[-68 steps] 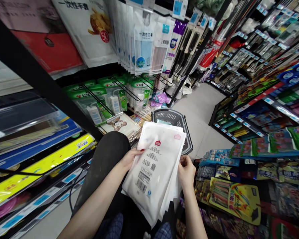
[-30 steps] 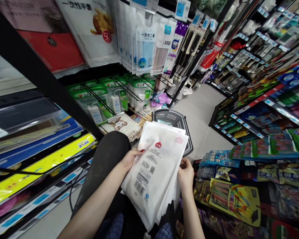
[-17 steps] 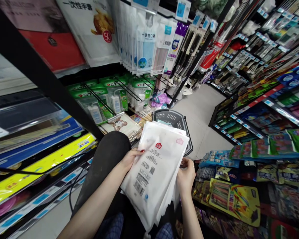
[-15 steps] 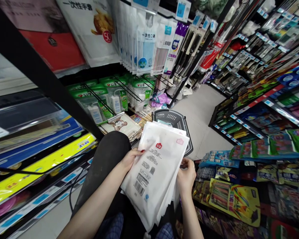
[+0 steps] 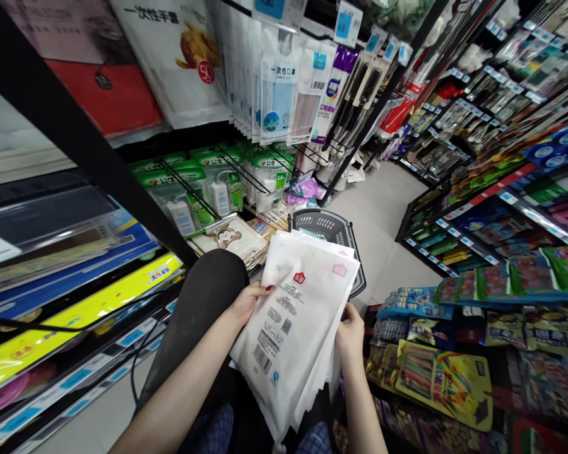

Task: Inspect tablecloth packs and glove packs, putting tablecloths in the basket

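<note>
A stack of several flat white plastic packets point(image 5: 288, 328) lies over my lap, the top one showing a red logo, small print and a barcode. My left hand point(image 5: 247, 302) is closed on the stack's left edge, thumb on top and fingers beneath. At the right edge, my right hand point(image 5: 351, 329) is closed with its fingers curled at the packets, the fingertips partly hidden behind them. Just beyond the packets stands a dark grey shopping basket point(image 5: 350, 230), its near side covered by them.
Hanging mask packs point(image 5: 277, 94) and green-topped power strip packs point(image 5: 222, 183) fill the rack ahead. A black shelf post point(image 5: 89, 135) slants across the left. Snack bags point(image 5: 442, 378) crowd the right side. Grey floor tiles point(image 5: 388, 208) run between the shelves.
My right hand has shifted slightly left and its fingers have moved further in behind the packets' edge. My left hand and the stack stay nearly in place.
</note>
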Available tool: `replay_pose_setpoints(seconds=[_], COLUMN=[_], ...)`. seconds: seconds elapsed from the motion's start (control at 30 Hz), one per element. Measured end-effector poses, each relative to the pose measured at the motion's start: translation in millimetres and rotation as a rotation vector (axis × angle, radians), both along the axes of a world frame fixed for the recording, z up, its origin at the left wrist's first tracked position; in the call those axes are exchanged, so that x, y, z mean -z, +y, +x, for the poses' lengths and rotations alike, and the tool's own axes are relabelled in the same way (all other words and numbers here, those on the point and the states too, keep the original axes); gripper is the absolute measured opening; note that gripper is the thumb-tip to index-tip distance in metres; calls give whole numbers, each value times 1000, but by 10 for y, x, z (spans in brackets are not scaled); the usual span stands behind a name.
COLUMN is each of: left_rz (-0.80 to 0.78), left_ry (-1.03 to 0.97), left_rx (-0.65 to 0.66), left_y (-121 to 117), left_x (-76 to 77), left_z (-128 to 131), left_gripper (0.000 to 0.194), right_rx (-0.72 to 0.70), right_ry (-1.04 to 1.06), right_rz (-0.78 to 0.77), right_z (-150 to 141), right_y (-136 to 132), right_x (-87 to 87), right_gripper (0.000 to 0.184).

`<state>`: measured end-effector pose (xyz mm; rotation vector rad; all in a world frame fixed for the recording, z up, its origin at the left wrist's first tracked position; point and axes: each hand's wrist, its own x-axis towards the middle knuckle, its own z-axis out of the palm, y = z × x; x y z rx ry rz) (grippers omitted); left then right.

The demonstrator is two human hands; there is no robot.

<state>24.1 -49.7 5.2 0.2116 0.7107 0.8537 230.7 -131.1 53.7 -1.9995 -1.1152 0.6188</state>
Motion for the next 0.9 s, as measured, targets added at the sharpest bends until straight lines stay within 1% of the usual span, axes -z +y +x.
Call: replay_pose_setpoints(seconds=[0.07, 0.13, 0.23, 0.3, 0.4, 0.5, 0.57, 0.63, 0.7, 0.77, 0.83, 0.9], left_rz=[24, 36, 28, 26, 24, 13, 13, 21, 21, 13, 16, 32], left_ry=[-23, -31, -27, -34, -42, -32, -30, -31, -16, 10, 34, 49], left_rx=[4, -18, -68, -79, -95, -108, -97, -70, -46, -22, 29, 85], left_y=[-2, -6, -13, -15, -12, 0, 8, 16, 21, 25, 27, 28], left_x=[-1, 0, -8, -22, -36, -28, -21, -20, -25, -27, -19, -6], left_z=[-1, -3, -4, -2, 2, 6, 8, 11, 13, 16, 19, 24], left_gripper=[19, 20, 24, 26, 27, 25, 24, 24, 25, 25, 22, 17], right_rx=[-49, -54, 34, 97, 114, 135, 177, 233, 263, 245, 235, 272], right_ry=[39, 53, 44, 48, 130, 205, 160, 59, 20, 87, 141, 106], right_rz=[10, 30, 57, 57, 63, 82, 102, 140, 181, 227, 297, 374], right_z=[6, -4, -43, -70, -106, -138, -144, -124, -69, 20, 128, 228], right_y=[9, 13, 11, 10, 7, -14, -39, -68, -95, -123, -157, -209], right_x=[7, -4, -40, -61, -71, -60, -59, -79, -132, -227, -372, -574], right_gripper=[11, 14, 30, 36, 36, 39, 42, 45, 43, 37, 30, 25])
